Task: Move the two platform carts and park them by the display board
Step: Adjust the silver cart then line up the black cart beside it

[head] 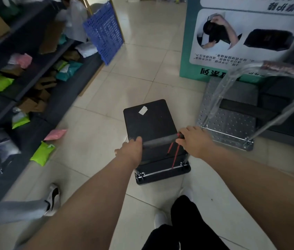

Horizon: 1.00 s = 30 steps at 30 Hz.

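Note:
A small black platform cart stands on the tiled floor in the middle, its deck pointing away from me. My left hand grips the left end of its black handle bar. My right hand grips the right end, by a red cord. A larger silver perforated platform cart stands to the right with its chrome handle raised, its far end against the green and white display board. The black cart sits just left of the silver one.
Dark shelving full of parcels lines the left. Pink and green parcels lie on the floor beside it. A blue perforated crate panel leans at the back. Another person's leg and shoe are at lower left.

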Tool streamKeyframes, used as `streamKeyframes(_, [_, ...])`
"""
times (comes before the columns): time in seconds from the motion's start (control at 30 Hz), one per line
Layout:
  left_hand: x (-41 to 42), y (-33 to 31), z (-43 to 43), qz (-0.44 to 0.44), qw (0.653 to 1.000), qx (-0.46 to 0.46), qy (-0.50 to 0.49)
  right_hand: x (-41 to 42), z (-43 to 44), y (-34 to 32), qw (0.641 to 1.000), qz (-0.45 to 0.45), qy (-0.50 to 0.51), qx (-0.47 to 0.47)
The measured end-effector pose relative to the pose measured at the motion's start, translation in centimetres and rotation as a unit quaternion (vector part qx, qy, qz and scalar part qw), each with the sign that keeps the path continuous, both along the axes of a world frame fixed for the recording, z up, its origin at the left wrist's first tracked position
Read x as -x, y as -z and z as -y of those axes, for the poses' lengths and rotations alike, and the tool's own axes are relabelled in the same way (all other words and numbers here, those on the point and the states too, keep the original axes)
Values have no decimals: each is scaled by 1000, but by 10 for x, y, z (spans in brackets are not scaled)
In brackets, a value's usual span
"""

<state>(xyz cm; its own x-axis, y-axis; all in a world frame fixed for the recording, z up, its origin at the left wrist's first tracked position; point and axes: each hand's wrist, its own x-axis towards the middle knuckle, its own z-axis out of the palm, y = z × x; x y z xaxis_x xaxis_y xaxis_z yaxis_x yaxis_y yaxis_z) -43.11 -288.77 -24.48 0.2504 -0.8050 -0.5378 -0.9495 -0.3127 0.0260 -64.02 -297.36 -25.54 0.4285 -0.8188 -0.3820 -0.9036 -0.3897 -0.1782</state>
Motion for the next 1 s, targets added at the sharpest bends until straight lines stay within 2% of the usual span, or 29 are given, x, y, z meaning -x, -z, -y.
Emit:
streamKeyframes(0.23, [-21, 0, 63, 36, 999, -2, 19, -9, 40, 13, 999, 34, 6, 35])
streamKeyframes(0.4, [-26, 2, 124, 30, 998, 3, 54, -3, 87, 16, 998, 43, 0, 36])
streamKeyframes(0.7, [-3, 0, 197, 25, 997, 3, 79, 15, 162, 8, 997, 41, 69, -22])
streamKeyframes(1.0, [-27, 2, 271, 37, 989, 7, 146, -2, 200, 17, 990, 59, 128, 17])
